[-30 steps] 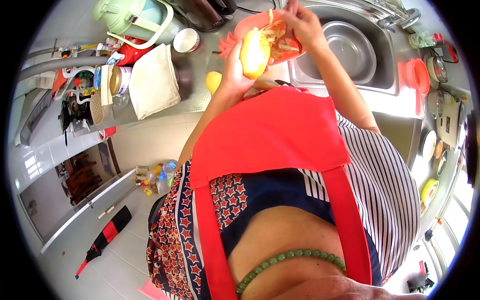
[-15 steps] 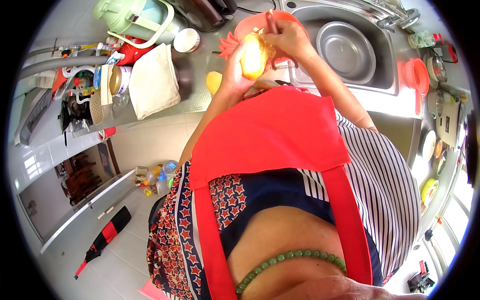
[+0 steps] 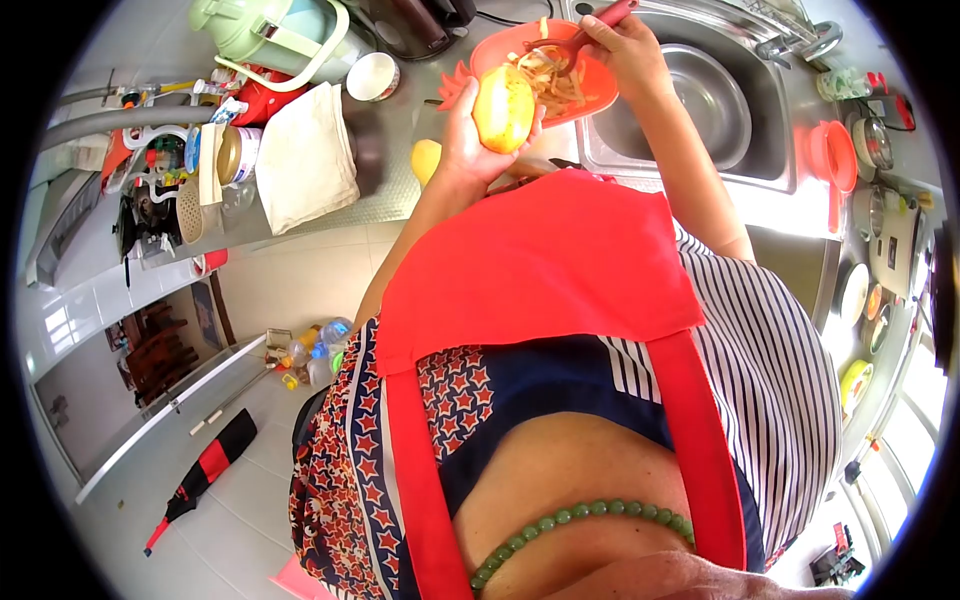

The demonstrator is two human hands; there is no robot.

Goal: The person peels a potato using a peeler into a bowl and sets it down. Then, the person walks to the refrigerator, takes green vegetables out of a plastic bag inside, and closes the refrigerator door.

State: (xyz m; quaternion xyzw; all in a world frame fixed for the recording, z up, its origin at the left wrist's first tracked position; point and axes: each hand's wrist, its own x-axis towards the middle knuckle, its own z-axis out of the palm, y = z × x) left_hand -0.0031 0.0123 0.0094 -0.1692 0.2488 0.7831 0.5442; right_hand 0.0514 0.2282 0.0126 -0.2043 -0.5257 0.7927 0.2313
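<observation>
My left hand [image 3: 478,140] is closed around a smooth, oval, yellow potato [image 3: 504,112], largely peeled and glossy on top. In my right hand [image 3: 632,58] is a red peeler [image 3: 590,34], gripped by its handle, with its head over a red pineapple-shaped tray [image 3: 598,92]. Curled strips of peel [image 3: 560,92] lie in the tray. The potato is held at the tray's near left side, apart from the peeler. Another yellow potato [image 3: 426,160] rests on the counter beside my left wrist.
A steel sink [image 3: 785,120] holding a metal basin [image 3: 725,105] lies to the right. On the left are a white paper cup [image 3: 373,78], a folded cloth [image 3: 310,160] and a green thermos jug [image 3: 265,35]. A red dipper [image 3: 832,155] stands right of the sink.
My right hand has drawn the peeler off the potato and moved right and away, over the tray. The peel strips now show. My left hand keeps hold of the potato.
</observation>
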